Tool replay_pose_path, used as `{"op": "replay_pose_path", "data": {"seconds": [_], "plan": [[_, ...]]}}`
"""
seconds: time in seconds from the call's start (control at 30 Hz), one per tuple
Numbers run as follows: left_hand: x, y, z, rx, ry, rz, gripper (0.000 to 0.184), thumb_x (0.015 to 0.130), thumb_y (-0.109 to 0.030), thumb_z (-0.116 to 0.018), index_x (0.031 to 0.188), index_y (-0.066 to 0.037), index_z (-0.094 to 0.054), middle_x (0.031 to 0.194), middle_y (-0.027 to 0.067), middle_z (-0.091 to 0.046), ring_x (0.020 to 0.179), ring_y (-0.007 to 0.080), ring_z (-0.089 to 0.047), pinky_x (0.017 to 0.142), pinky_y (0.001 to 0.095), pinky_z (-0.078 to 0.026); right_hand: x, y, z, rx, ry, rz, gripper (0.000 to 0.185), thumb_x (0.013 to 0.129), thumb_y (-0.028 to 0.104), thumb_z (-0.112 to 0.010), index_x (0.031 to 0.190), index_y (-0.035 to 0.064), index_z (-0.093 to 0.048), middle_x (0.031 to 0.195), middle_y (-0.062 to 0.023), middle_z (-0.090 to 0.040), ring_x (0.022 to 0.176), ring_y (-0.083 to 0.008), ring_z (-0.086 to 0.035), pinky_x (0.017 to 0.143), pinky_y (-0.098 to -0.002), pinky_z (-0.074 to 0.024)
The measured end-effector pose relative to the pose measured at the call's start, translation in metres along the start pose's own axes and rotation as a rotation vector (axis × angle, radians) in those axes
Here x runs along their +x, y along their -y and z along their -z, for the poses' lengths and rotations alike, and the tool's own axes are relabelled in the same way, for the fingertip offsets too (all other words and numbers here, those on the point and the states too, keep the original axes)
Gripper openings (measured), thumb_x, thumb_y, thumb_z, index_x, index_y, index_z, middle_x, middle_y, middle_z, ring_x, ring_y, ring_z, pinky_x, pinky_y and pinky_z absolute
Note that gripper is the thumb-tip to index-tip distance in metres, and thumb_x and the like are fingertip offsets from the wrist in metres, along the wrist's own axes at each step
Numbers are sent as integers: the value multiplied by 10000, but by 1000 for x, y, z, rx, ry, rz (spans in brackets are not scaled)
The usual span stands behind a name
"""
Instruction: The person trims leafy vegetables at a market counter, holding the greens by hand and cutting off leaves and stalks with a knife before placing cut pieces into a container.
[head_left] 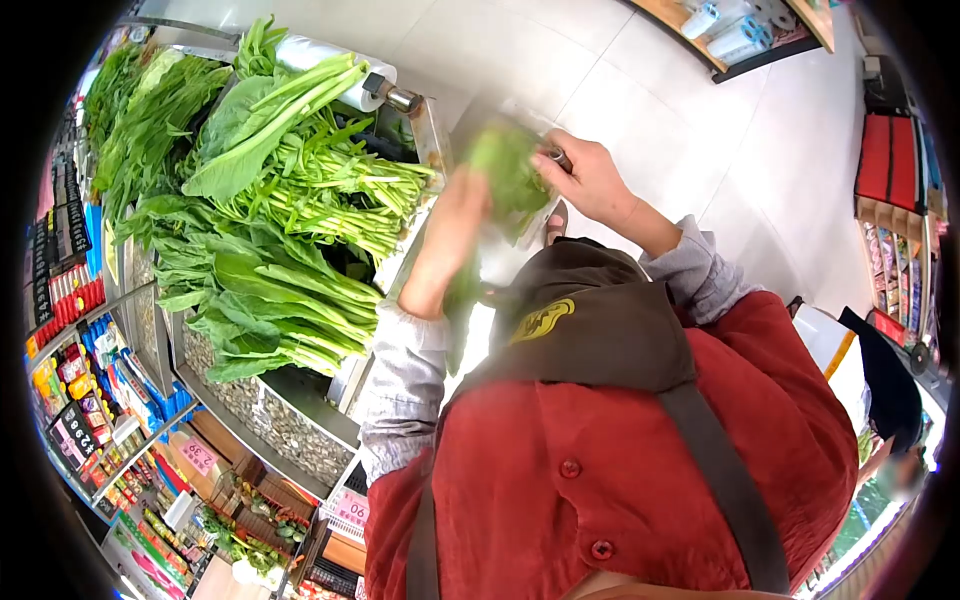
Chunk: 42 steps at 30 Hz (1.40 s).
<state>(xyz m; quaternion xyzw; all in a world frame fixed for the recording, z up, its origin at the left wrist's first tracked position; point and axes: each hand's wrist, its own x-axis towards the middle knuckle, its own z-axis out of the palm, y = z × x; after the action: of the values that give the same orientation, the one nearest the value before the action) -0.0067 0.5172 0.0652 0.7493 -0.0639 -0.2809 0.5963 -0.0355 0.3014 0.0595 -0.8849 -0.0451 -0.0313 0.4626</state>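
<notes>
A light-green, leafy clump of vegetable (510, 165), blurred, is seen between the two bare hands, beyond the dark brown cloth apron (610, 335). Its long axis appears to be set roughly away from the body, though the outline is smeared. The clump's near-left edge is met by the left hand (455, 225), which is blurred, so how far its fingers are closed cannot be told. By the right hand (600, 185), a small, dark, metallic object (558, 158) is gripped between thumb and curled fingers, close against the clump's right side. To the left, long-stemmed, dark-green leafy bunches (290, 285) are heaped, nearer the left hand.
</notes>
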Motion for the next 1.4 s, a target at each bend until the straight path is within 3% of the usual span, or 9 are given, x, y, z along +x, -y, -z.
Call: {"op": "replay_pose_path", "data": {"seconds": [0.1,0.23,0.37,0.47,0.57,0.7,0.9,1.07,1.4], "plan": [[-1,-29,-2,-30,1,-4,357,1014,-331,-435,1213,-44,-514,709,-10,-474,629,86,-466,598,225,-396,8,16,18,-41,-24,-51,267,895,267,-627,916,7,-573,673,-149,-595,571,-240,-595,554,-319,-469],[0,-58,-5,270,-99,-113,383,996,-371,-462,1199,-49,-502,697,-9,-482,615,81,-468,578,240,-410,13,27,31,-93,-51,78,233,900,250,-621,908,21,-575,648,-135,-585,560,-232,-594,546,-319,-468],[2,-61,-7,276,-96,-119,373,991,-384,-467,1176,-64,-511,699,-2,-498,620,81,-474,568,245,-405,14,25,31,-106,-93,161,204,893,229,-624,907,33,-569,676,-118,-592,559,-240,-596,537,-331,-470],[2,-58,-15,391,-121,-81,362,988,-391,-468,1157,-75,-521,688,36,-523,621,129,-500,575,278,-412,12,25,28,-191,-64,131,196,885,228,-620,899,44,-557,701,-114,-599,580,-272,-605,538,-351,-479],[2,-47,-23,429,-173,-183,344,981,-374,-483,1111,-59,-529,681,120,-555,596,259,-526,579,367,-429,6,17,21,-256,-54,124,195,882,237,-608,888,53,-543,716,-119,-606,610,-302,-612,544,-371,-484],[3,-39,-34,460,-201,-225,312,970,-347,-507,1072,-53,-540,686,140,-571,592,288,-545,572,391,-433,-3,12,12,-290,-58,76,217,884,260,-598,879,54,-530,737,-133,-617,628,-318,-615,548,-397,-482],[7,-6,-48,620,-286,-249,259,939,-301,-544,1031,-59,-553,746,215,-627,703,428,-600,595,486,-448,-19,-16,-12,-411,-17,-41,263,903,302,-578,883,51,-499,666,-134,-603,589,-323,-611,517,-415,-472],[6,14,-51,610,-277,-204,283,941,-324,-537,1031,-56,-552,741,230,-621,701,442,-594,592,502,-441,-34,-27,-23,-412,21,-96,266,910,306,-570,885,53,-491,570,-133,-568,546,-324,-597,495,-416,-465],[6,17,-49,629,-140,-141,300,943,-342,-527,998,-47,-543,744,257,-598,729,474,-568,607,511,-439,-32,-30,-29,-330,66,-152,267,907,297,-569,900,36,-509,632,-149,-602,594,-349,-609,543,-430,-479]]}}
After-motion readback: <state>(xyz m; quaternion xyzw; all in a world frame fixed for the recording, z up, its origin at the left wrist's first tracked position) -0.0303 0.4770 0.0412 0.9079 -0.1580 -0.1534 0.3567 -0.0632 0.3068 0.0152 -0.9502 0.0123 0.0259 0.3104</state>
